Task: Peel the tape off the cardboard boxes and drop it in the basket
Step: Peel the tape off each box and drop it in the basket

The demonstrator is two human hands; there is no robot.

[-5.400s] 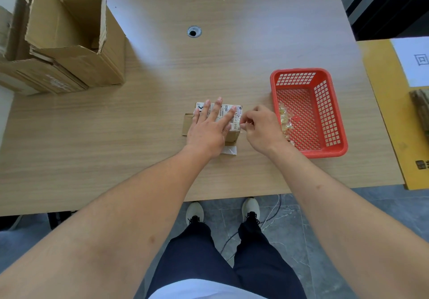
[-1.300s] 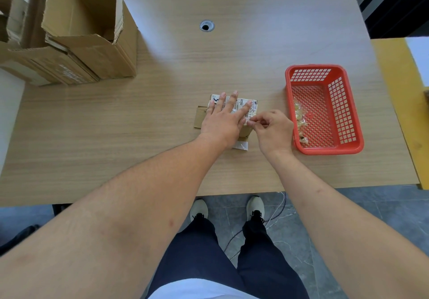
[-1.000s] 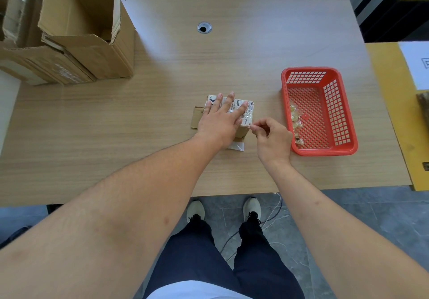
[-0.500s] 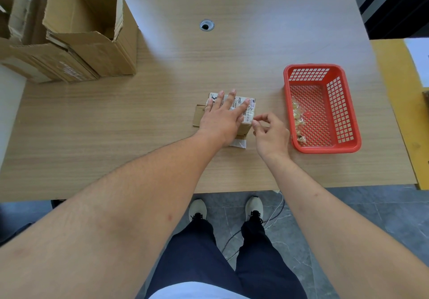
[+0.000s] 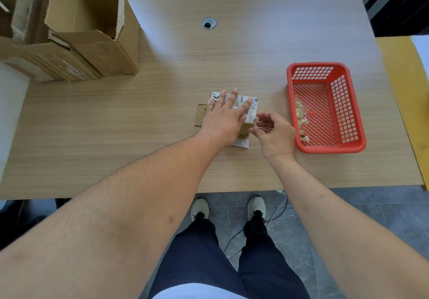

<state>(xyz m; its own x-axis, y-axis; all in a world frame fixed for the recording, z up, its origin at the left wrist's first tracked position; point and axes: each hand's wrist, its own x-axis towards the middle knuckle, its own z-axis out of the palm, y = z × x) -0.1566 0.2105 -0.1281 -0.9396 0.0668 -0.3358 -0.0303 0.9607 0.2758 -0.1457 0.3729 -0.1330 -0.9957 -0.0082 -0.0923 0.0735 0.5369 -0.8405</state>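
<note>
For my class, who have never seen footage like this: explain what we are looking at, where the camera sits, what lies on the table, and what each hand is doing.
There is no machine here: a person works with bare hands, filmed by a wide-angle camera worn on the head, looking down. On the wooden table lies a small cardboard box with a printed label. The left hand presses flat on it, fingers straight. The right hand has its fingers curled at the box's right edge, seemingly picking at tape; the tape itself is too faint to confirm. A red basket to the right holds crumpled tape scraps. Larger opened cardboard boxes stand at the far left.
</note>
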